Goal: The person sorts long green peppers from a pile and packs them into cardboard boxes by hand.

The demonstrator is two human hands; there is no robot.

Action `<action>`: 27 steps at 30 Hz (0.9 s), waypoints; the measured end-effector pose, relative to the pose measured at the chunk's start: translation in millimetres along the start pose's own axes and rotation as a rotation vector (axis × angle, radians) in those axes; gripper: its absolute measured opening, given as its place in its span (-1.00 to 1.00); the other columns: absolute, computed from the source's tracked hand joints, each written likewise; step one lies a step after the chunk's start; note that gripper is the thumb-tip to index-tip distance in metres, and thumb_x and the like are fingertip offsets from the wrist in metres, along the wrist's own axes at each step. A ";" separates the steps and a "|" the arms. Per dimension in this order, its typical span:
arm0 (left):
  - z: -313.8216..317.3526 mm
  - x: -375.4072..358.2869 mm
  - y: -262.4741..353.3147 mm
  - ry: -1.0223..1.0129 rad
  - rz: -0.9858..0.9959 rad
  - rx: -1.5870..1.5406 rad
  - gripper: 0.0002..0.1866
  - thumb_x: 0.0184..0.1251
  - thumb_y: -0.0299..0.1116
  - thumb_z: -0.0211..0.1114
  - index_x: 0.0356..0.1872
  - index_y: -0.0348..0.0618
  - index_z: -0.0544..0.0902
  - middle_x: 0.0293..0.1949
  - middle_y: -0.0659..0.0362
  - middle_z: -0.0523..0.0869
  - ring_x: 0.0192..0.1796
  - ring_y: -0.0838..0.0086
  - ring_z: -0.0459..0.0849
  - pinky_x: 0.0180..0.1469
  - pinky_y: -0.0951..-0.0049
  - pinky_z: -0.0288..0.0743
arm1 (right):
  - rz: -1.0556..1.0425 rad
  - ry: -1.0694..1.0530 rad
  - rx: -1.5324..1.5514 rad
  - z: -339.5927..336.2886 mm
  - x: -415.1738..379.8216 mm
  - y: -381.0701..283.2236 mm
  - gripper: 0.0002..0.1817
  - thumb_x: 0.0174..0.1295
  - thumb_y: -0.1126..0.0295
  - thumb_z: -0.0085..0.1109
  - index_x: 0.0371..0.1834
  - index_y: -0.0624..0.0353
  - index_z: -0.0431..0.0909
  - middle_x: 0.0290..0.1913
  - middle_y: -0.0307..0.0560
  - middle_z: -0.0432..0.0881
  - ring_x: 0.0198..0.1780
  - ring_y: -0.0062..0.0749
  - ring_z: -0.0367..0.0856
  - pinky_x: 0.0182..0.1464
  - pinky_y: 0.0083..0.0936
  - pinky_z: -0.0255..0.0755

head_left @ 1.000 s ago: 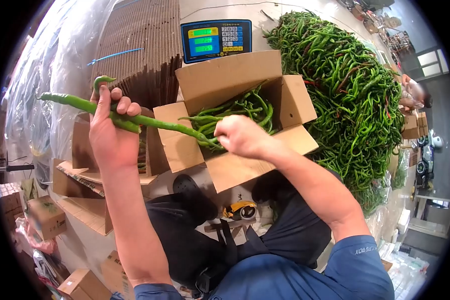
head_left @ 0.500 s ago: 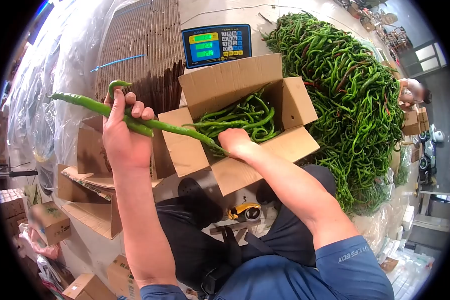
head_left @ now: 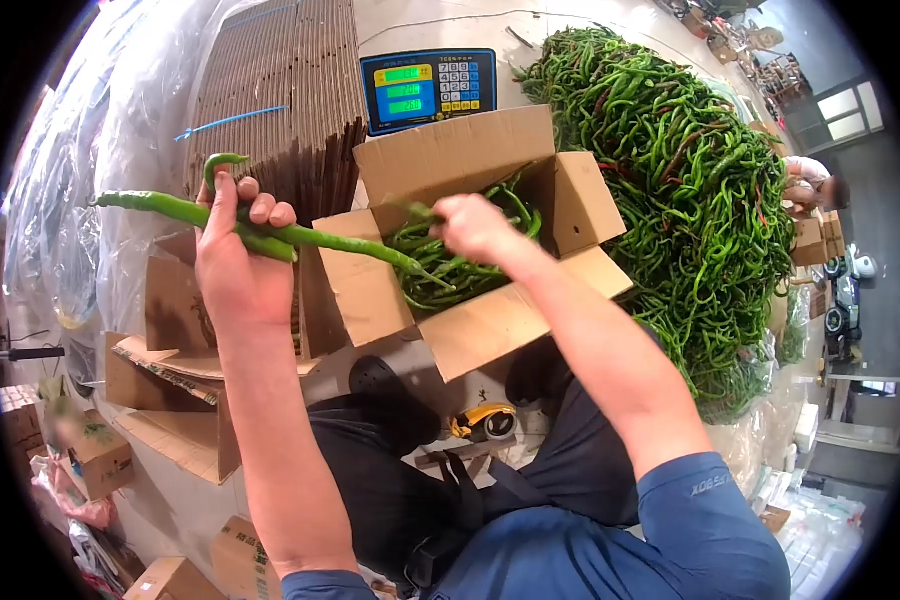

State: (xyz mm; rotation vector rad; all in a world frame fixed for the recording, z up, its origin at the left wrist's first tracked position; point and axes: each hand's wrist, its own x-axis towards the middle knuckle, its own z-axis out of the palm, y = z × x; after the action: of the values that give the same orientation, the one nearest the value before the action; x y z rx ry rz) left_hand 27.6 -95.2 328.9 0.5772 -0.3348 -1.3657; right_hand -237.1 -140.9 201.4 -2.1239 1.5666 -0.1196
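The left hand [head_left: 242, 265] clasps long green peppers [head_left: 345, 243] around their middles, probably for balance, their tips reaching right over the box [head_left: 525, 315]. Its flaps [head_left: 455, 142] spread outward, seemingly leaving room for the right hand [head_left: 478, 230], pinched shut on what looks like a blurred pepper [head_left: 422, 212] above the loose peppers [head_left: 445, 272] inside.

Left fingers [head_left: 262, 207] curled, right fingers [head_left: 450, 207] bent

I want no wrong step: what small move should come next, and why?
Perhaps bring the right hand, which seems to hold a blurred green pepper, to the left hand: it holds green peppers, one reaching over the open box.
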 end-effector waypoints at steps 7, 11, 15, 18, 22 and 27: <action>-6.2 2.4 3.7 -0.021 0.000 -0.029 -0.88 0.57 -0.37 0.15 0.00 -0.10 0.53 -0.30 0.23 0.51 -0.37 0.55 0.43 -0.29 0.47 0.38 | 0.012 -0.160 0.146 -43.7 -20.3 43.7 -0.68 0.20 0.39 0.32 0.03 0.18 0.68 -0.01 0.15 0.72 0.04 0.00 0.69 0.12 -0.25 0.55; -4.3 2.9 1.0 -0.039 -0.012 -0.037 -0.89 0.56 -0.37 0.16 -0.01 -0.10 0.53 -0.30 0.23 0.52 -0.38 0.55 0.42 -0.29 0.46 0.38 | 0.022 -0.241 -0.134 2.7 -21.0 26.4 -0.64 0.19 0.45 0.15 0.08 0.15 0.64 0.04 0.16 0.69 0.13 0.04 0.62 0.22 -0.19 0.46; 6.0 -3.7 -2.9 -0.007 -0.015 -0.021 -0.87 0.57 -0.37 0.14 -0.01 -0.17 0.51 -0.30 0.21 0.47 -0.37 0.53 0.39 -0.29 0.48 0.38 | -0.222 -0.189 -0.527 15.5 -3.3 23.6 -0.77 0.13 0.37 0.13 -0.21 0.08 0.74 -0.15 0.00 0.76 0.02 -0.09 0.67 0.07 -0.20 0.51; 6.0 -3.3 -3.1 0.001 -0.005 -0.002 -0.87 0.57 -0.37 0.14 -0.01 -0.17 0.51 -0.31 0.21 0.46 -0.38 0.54 0.39 -0.30 0.49 0.38 | -0.134 -0.329 -0.727 -17.0 10.7 -6.0 -0.76 0.18 0.29 0.14 -0.24 0.04 0.79 -0.11 -0.04 0.78 0.03 -0.17 0.70 0.05 -0.23 0.54; 8.2 0.6 -6.7 0.022 0.000 0.021 -0.87 0.57 -0.37 0.14 -0.01 -0.17 0.51 -0.31 0.21 0.46 -0.38 0.55 0.38 -0.30 0.50 0.37 | -0.134 -0.361 -0.794 -26.9 17.7 15.4 -0.77 0.18 0.32 0.14 -0.25 0.08 0.77 -0.13 -0.06 0.78 0.00 -0.20 0.70 0.01 -0.25 0.56; 16.6 3.0 -19.7 -0.031 -0.049 0.016 -0.88 0.58 -0.37 0.13 -0.01 -0.16 0.50 -0.30 0.22 0.45 -0.38 0.56 0.37 -0.31 0.52 0.35 | -0.136 -0.493 -0.725 -0.9 16.3 64.0 -0.69 0.24 0.39 0.07 -0.04 0.04 0.75 0.00 -0.06 0.75 0.13 -0.19 0.68 0.11 -0.21 0.50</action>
State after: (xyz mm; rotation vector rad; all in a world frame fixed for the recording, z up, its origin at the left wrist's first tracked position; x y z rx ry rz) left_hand 3.0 -103.1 331.0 0.5813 -0.3590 -1.4211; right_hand -287.9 -170.1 170.8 -2.5017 1.2658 0.9886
